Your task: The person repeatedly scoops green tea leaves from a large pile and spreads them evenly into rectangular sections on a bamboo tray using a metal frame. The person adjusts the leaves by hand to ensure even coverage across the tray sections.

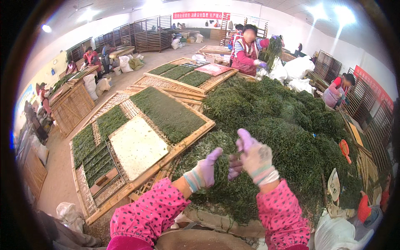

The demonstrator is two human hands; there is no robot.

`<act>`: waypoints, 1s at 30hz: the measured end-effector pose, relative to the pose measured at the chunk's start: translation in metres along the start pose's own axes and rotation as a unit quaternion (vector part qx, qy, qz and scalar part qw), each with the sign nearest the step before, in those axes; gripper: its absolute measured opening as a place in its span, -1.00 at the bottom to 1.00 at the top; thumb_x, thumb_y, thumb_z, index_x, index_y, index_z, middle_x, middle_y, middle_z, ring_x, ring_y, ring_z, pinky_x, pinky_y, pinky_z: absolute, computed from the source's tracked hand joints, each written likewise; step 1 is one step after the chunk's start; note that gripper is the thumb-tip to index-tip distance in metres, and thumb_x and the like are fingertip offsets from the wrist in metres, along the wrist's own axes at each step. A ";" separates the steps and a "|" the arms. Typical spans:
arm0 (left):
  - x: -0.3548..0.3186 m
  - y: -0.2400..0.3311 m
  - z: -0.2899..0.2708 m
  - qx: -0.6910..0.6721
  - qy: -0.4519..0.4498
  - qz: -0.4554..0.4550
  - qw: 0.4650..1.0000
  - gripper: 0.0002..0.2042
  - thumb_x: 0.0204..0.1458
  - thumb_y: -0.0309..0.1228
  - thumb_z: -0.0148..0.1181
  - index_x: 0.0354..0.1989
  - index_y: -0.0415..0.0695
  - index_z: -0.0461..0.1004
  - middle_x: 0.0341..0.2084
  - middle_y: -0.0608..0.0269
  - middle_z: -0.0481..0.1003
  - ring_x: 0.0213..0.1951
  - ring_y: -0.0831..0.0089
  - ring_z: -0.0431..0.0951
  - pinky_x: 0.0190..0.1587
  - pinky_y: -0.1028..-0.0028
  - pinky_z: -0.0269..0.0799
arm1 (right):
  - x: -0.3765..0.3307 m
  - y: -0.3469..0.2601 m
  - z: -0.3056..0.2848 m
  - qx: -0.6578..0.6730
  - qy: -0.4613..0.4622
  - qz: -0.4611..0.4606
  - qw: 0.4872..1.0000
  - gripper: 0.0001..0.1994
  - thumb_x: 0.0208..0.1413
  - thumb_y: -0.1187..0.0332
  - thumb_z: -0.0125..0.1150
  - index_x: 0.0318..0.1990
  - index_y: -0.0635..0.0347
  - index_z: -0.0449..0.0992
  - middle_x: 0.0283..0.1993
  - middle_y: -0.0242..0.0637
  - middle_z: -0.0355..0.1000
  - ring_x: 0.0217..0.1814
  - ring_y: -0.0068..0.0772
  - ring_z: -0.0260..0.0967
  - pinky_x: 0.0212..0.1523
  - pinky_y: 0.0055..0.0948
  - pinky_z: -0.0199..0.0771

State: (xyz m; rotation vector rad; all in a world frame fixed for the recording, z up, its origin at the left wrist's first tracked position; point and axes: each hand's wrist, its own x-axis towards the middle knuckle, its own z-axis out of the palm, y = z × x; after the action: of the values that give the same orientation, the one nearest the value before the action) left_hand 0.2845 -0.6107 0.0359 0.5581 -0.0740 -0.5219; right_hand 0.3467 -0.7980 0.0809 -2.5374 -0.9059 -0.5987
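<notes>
Both my hands wear pale purple and white gloves and hover over a big heap of dark green, stringy, seaweed-like strands (283, 141). My left hand (203, 171) is at the heap's near left, its thumb raised and apart; its other fingers are partly hidden. Close beside it, my right hand (255, 158) has its fingers bent around a few thin green strands (235, 155). To the left lies a wooden-framed woven tray (164, 160). It carries flat green sheets (166, 111), a white board (138, 143) and a dark slatted frame (101, 166).
Another tray (208, 85) with green sheets stands behind. Across the heap, a co-worker (246, 54) lifts a green bunch; another person (339, 89) bends at the right. An orange-red handled tool (344, 149) rests on the heap's right side. White sacks (300, 68) lie at the back.
</notes>
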 end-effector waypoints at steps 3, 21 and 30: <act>-0.001 0.004 -0.015 -0.046 0.038 0.078 0.995 -0.42 0.31 0.06 -0.03 0.24 -0.21 0.35 0.15 0.05 0.47 0.10 0.22 0.50 0.09 0.25 0.45 | -0.043 -0.017 0.024 0.069 0.032 -0.052 0.996 -0.29 -0.04 0.49 0.28 0.36 0.05 0.26 -0.18 -0.17 0.54 -0.30 -0.06 0.56 -0.32 -0.19 0.58; -0.109 0.072 -0.066 -0.113 -0.016 0.343 0.932 -0.60 0.26 -0.13 0.18 0.11 -0.15 0.36 -0.33 0.38 0.41 -0.30 0.44 0.45 -0.10 0.32 0.47 | 0.011 -0.183 0.092 0.682 -0.350 0.136 0.628 -0.47 0.32 -0.09 0.08 0.06 0.26 0.50 -0.12 -0.45 0.53 -0.10 -0.58 0.43 -0.05 -0.51 0.43; -0.433 0.145 -0.175 -0.104 0.164 0.526 0.828 -0.79 0.20 -0.43 0.21 -0.03 -0.18 0.51 -0.32 0.24 0.60 -0.27 0.36 0.61 0.02 0.21 0.54 | 0.066 -0.368 0.171 0.612 -0.628 0.136 0.462 -0.78 0.32 0.16 0.16 -0.09 0.07 0.38 -0.48 -0.51 0.34 -0.75 -0.79 -0.04 -0.76 -0.65 -0.05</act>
State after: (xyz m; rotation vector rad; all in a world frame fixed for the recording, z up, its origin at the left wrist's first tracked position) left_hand 0.0106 -0.2079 -0.0054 0.3110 0.0106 0.6500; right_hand 0.1943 -0.4174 0.0468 -1.1745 -0.6759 1.6968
